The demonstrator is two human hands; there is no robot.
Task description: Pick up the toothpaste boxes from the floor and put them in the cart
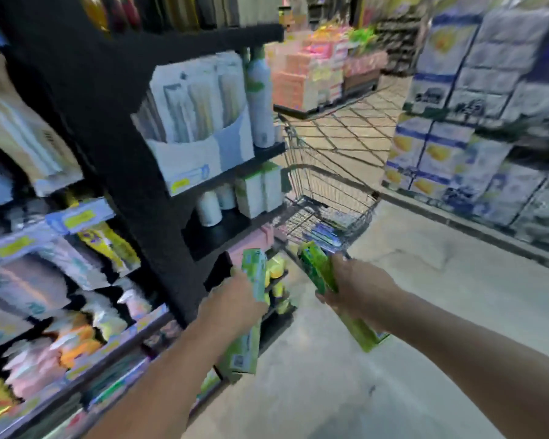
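Two green boxes (336, 296), each gripped mid-length by curled fingers (325, 301).

Two bare forearms in view, no sleeves showing up to the frame edge. Both hands, left (235, 296) and right (351, 286), bare: no gloves, no watch, no bands, no rings visible. Frame blurred, finer detail not readable.

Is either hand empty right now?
No, the left hand grips one green toothpaste box and the right hand grips another green box, both short of the cart.
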